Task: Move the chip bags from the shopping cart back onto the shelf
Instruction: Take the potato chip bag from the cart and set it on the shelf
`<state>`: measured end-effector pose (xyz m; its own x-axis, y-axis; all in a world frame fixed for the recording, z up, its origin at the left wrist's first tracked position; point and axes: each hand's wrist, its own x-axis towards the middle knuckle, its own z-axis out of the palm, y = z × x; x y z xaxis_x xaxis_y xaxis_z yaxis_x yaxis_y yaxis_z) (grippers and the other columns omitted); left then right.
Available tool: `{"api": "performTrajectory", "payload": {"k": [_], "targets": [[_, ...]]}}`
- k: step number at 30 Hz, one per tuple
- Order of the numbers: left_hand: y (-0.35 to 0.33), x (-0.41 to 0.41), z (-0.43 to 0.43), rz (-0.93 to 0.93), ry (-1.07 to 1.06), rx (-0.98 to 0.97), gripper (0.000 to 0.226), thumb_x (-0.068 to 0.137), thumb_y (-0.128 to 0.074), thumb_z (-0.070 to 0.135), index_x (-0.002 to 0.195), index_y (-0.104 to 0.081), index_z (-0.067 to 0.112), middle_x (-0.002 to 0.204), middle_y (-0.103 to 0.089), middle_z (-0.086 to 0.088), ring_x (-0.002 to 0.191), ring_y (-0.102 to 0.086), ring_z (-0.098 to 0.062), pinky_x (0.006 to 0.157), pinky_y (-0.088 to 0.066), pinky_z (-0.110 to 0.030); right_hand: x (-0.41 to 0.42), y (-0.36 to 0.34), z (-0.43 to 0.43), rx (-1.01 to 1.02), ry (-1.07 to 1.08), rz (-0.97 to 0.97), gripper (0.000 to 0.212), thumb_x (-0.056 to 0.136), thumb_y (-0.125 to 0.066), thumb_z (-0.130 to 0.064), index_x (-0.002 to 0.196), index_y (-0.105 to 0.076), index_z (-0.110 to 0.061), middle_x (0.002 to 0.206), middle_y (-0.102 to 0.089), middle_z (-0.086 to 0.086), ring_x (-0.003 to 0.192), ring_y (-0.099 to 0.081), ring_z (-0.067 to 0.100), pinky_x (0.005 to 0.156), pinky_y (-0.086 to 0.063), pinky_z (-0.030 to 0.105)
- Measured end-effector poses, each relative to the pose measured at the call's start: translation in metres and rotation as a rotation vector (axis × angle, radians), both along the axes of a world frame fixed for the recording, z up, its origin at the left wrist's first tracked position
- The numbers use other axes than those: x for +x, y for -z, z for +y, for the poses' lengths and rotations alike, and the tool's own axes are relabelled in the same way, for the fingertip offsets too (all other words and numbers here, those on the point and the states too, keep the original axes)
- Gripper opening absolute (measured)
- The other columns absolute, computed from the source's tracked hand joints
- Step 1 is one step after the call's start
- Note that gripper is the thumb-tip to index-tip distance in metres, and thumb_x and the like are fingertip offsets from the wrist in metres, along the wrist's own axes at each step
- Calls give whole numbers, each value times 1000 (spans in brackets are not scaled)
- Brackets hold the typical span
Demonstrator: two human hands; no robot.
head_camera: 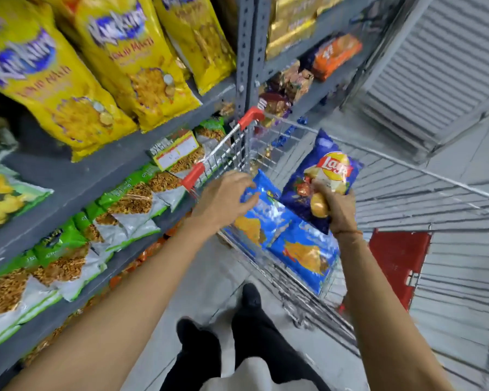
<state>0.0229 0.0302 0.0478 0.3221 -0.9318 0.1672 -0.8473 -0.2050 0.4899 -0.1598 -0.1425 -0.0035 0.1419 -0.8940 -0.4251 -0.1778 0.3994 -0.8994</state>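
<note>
Head view: my right hand pinches the dark blue Lay's chip bag over the wire shopping cart; my left hand, fingers spread and empty, reaches 2 light blue bags inside. A loose pinch may drop it; the grey shelf left looks crowded.

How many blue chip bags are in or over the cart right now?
3: a dark blue Lay's bag gripped in the right hand, and two lighter blue bags lying in the cart. Others may be hidden beneath.
</note>
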Motion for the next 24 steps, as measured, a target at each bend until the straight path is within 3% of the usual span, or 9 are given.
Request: {"api": "performTrajectory", "payload": {"k": [2,5,11,14,16,18,20,22,24], "targets": [[-32,19,6,-43,-69,-108,35,84,-53,35,90,-71,6,97,-72,-12,96,-65,-28,85,-51,-43,19,-44,-4,-107,-21,-91,60,69,-82,-16,120,-59,2,116,-68,18,92,-67,22,67,-57,19],[-99,41,26,-118,-176,-346,34,81,-53,29,84,-71,0,98,-71,-21,97,-66,-33,91,-39,-34,51,-122,1,-247,-44,-213,57,71,-81,-19,121,-57,-5,119,-67,14,104,-65,23,84,-57,31],[-244,71,114,-454,-373,-625,25,84,-57,25,90,-71,4,111,-67,-17,108,-59,-29,98,-34,-25,119,-279,53,-475,-230,-512,51,73,-81,-19,118,-60,-9,99,-70,-6,76,-68,-5,71,-54,19],[-296,84,166,-630,-503,-714,21,85,-59,22,93,-70,6,112,-67,-15,109,-58,-27,100,-34,-21,151,-346,95,-579,-350,-609,52,57,-85,-36,102,-64,-18,98,-70,-10,85,-69,2,75,-55,21],[-322,90,202,-711,-591,-741,23,86,-59,22,95,-70,5,113,-67,-14,109,-58,-27,101,-34,-21,172,-384,124,-632,-429,-684,56,51,-85,-39,99,-64,-18,96,-70,-10,84,-69,2,74,-56,21],[-345,96,243,-797,-688,-728,25,87,-58,23,98,-69,4,114,-66,-14,109,-59,-29,102,-37,-29,196,-417,158,-668,-511,-800,64,55,-85,-31,111,-62,-11,99,-71,-4,82,-69,1,71,-56,20],[-362,102,281,-862,-788,-713,26,86,-58,23,99,-69,4,113,-66,-14,108,-58,-29,101,-36,-28,221,-444,192,-699,-580,-876,75,56,-86,-29,121,-58,-4,105,-72,1,90,-70,7,76,-58,24],[-371,106,317,-900,-896,-685,27,85,-57,24,99,-68,4,110,-67,-15,107,-58,-29,99,-34,-23,243,-465,228,-723,-645,-912,79,50,-88,-38,117,-61,-8,106,-73,1,94,-70,11,83,-58,31],[-373,110,348,-878,-1002,-622,32,83,-54,27,99,-68,4,109,-68,-16,106,-57,-29,96,-36,-27,264,-479,264,-739,-695,-931,82,43,-87,-46,113,-63,-12,106,-73,0,95,-70,12,88,-58,36]]}}
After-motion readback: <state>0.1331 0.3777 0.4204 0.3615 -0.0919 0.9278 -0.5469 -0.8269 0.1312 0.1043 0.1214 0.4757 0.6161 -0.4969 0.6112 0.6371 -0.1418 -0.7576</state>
